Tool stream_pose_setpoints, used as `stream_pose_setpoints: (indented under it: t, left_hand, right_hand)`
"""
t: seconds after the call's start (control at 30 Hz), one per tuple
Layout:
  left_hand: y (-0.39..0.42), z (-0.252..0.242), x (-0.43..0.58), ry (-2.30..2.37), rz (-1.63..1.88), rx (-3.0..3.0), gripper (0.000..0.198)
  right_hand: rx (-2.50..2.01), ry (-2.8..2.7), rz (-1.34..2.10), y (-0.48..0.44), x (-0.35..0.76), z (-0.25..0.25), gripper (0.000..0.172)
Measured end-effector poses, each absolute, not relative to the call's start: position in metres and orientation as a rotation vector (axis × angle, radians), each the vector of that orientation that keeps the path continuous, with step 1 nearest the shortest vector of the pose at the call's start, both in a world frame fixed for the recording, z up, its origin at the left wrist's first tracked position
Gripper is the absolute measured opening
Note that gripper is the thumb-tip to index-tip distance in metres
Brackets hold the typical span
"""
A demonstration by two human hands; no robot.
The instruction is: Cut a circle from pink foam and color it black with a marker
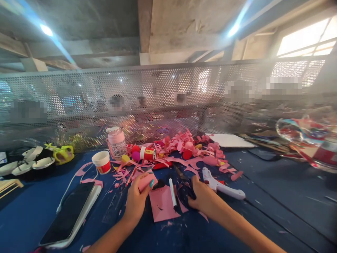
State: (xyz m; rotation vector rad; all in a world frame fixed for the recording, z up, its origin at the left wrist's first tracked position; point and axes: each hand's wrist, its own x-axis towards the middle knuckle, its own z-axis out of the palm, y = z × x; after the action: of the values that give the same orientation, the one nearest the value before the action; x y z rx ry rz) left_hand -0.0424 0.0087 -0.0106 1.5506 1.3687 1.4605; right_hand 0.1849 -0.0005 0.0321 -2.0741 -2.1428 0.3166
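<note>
My left hand [136, 198] pinches a small piece of pink paper [146, 180] between thumb and fingers. My right hand [203, 196] is closed around the dark handles of a pair of scissors [183, 189], whose blades point away from me toward the heap of scraps. Between my hands a pink paper sheet [161, 207] lies on the blue table [126, 235]. A white marker with a black end [172, 193] rests on that sheet. Just beyond my right hand lies a white glue gun [223, 188] with a black cord.
Pink paper strips [181, 144] and small balloons heap up at the back. A paper cup [102, 162], a clear bottle [116, 143] and a phone [71, 212] stand or lie left. A white board [231, 140] lies back right, before a perforated metal screen [158, 84].
</note>
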Motion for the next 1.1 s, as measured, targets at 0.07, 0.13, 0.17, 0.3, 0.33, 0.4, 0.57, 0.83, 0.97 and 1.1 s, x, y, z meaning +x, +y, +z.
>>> stream_pose_setpoints:
  t: [0.07,0.13,0.17,0.3,0.33,0.4,0.57,0.83,0.97,1.1]
  left_hand:
    - [0.008,-0.01,-0.042,1.371,1.474,1.557,0.034]
    - [0.008,-0.009,-0.042,1.367,1.479,1.569,0.034]
    - [0.007,-0.009,-0.042,1.362,1.484,1.57,0.034]
    - [0.006,-0.006,-0.041,1.329,1.525,1.557,0.034]
    - [0.006,-0.006,-0.041,1.329,1.536,1.559,0.034]
    - [0.006,-0.006,-0.042,1.337,1.556,1.57,0.033]
    - [0.01,-0.004,-0.046,1.306,1.676,1.506,0.034]
    - [-0.002,0.062,-0.062,1.15,1.773,1.356,0.042]
    - [-0.012,0.089,-0.071,0.991,1.739,1.373,0.045]
    - [-0.019,0.1,-0.075,0.936,1.686,1.38,0.041]
  right_hand:
    - [-2.123,-2.086,0.327,-0.002,0.183,0.033,0.033]
    - [-2.154,-2.046,0.31,-0.005,0.182,0.034,0.03]
    - [-2.149,-2.042,0.301,-0.006,0.181,0.035,0.027]
    - [-2.052,-2.077,0.184,-0.014,0.181,0.035,0.019]
    - [-2.011,-2.085,0.156,-0.015,0.181,0.035,0.02]
    - [-1.909,-2.063,0.122,-0.017,0.182,0.032,0.023]
    - [-1.533,-1.775,0.279,-0.015,0.181,0.022,0.034]
    - [-0.952,-1.143,1.235,-0.02,0.172,0.033,0.046]
    - [-0.713,-1.05,1.67,-0.027,0.165,0.04,0.037]
    - [-0.445,-0.992,1.941,-0.028,0.141,0.03,0.031]
